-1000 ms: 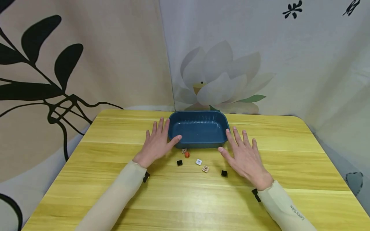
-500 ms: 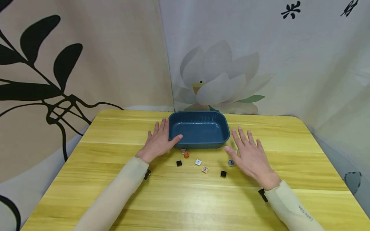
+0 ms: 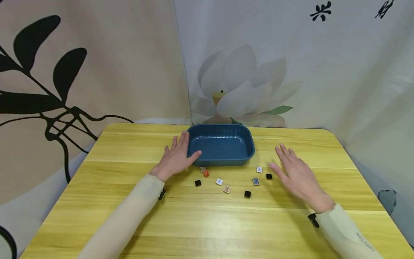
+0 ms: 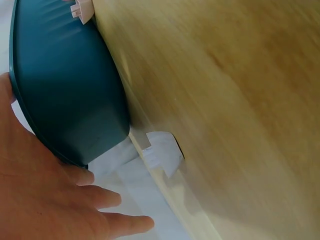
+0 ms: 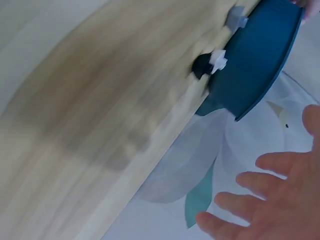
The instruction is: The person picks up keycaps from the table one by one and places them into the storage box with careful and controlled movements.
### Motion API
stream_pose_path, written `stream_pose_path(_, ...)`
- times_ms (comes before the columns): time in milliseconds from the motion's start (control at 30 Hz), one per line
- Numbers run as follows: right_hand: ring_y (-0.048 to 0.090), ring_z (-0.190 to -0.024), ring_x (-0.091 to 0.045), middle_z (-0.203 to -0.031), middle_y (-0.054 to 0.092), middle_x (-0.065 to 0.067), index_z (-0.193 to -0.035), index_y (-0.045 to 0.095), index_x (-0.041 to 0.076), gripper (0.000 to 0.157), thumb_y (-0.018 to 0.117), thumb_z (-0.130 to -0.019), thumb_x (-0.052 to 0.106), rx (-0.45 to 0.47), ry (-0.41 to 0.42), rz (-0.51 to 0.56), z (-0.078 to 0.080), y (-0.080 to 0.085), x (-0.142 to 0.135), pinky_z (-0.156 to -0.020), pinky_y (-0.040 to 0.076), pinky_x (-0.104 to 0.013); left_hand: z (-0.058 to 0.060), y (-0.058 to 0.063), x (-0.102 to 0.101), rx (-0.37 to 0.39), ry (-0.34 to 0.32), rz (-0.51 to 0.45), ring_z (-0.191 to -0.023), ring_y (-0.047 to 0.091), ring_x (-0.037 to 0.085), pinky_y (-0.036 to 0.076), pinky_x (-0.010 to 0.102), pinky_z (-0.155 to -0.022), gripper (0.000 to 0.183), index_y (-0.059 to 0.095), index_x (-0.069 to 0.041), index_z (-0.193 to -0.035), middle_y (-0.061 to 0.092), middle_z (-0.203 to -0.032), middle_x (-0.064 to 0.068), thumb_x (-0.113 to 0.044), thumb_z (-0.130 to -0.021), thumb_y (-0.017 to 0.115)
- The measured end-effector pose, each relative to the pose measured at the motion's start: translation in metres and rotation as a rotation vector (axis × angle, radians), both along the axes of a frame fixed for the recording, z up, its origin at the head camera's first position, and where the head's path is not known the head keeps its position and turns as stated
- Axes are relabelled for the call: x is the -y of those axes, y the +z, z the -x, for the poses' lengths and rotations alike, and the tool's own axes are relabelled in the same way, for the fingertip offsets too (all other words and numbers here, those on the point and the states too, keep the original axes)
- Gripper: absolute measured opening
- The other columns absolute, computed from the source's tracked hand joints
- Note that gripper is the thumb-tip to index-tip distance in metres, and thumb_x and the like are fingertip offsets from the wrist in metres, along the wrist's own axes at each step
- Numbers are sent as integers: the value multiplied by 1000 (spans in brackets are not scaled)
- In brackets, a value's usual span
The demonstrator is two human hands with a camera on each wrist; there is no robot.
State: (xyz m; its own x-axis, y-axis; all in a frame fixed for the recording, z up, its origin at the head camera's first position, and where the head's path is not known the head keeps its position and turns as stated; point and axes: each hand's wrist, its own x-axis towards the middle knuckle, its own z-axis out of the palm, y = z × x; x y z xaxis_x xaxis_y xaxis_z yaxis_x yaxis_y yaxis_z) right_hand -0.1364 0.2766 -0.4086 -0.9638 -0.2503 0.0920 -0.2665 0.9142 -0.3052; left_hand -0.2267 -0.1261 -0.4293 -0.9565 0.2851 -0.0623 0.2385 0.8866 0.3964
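Observation:
A blue rectangular basin (image 3: 221, 162) stands near the table's back edge. My left hand (image 3: 174, 158) is at its left side with straight fingers, the thumb reaching over the near left corner; whether it presses the rim I cannot tell. Small square pieces that look like keycaps lie scattered in front of the basin, among them an orange one (image 3: 206, 173), a white one (image 3: 219, 181), a beige one (image 3: 227, 189) and a black one (image 3: 247, 194). My right hand (image 3: 300, 178) hovers right of them, fingers straight, holding nothing; a black keycap (image 3: 269, 176) is nearest its thumb.
More keycaps, one white (image 3: 259, 169) and one grey-blue (image 3: 256, 181), lie near the basin's right front corner. In the left wrist view a white keycap (image 4: 167, 154) lies on the wooden table (image 4: 240, 125) beside the basin. Printed curtains (image 3: 129, 64) hang behind the table.
My right hand has moved right, away from the basin, uncovering white, grey-blue and black keycaps on the table. The left hand stays by the basin's left side.

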Motion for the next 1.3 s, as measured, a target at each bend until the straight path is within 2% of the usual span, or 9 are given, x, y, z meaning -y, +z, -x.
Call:
stream_pose_path(133, 25, -150, -51, -167, 25, -24, -162, 28, -1, 73, 46, -110, 47, 9, 25, -16, -1, -3, -8, -114, 27, -68, 0, 1, -1, 2, -5, 6, -157, 3, 45, 12, 76, -115, 100, 1, -6, -166, -1, -174, 13, -69, -101, 41)
stream_pose_path(267, 36, -146, -50, -162, 36, -25, -158, 37, -3, 69, 49, -109, 44, -1, 88, -59, -2, -10, -11, -113, 33, -65, -1, 1, -2, -1, -6, 28, -157, 3, 45, 12, 75, -116, 100, 2, -6, -166, -1, -174, 13, -70, -101, 40)
stream_pose_path(467, 51, -136, -46, -151, 51, -25, -150, 51, -3, 61, 59, -106, 39, -26, 147, -82, -3, -21, -9, -105, 45, -62, -3, -1, -6, -22, -10, 30, -157, 6, 44, 14, 75, -116, 99, 4, -5, -166, 2, -174, 14, -69, -101, 42)
stream_pose_path(733, 69, -112, -37, -124, 72, -17, -128, 70, 0, 40, 76, -96, 23, -78, 204, -104, -1, -28, 0, -91, 56, -55, -3, 0, -10, -12, -16, 27, -157, 2, 43, 13, 75, -116, 99, 2, -5, -166, -2, -174, 12, -70, -101, 39)
stream_pose_path(1067, 72, -92, -29, -102, 73, -7, -106, 78, 7, 19, 81, -88, 9, -163, 207, -156, 0, -33, 2, -76, 59, -49, 0, -2, -12, -32, -22, 21, -158, 2, 42, 14, 75, -116, 97, 5, -5, -166, -2, -174, 12, -67, -102, 43)
stream_pose_path(1300, 71, -90, -30, -102, 74, -8, -107, 78, 4, 22, 82, -86, 6, -248, 206, -135, -2, -23, 4, -74, 59, -49, -1, -1, -10, -28, -38, 28, -158, 1, 40, 14, 74, -117, 93, 4, -4, -166, -4, -174, 11, -67, -104, 34)
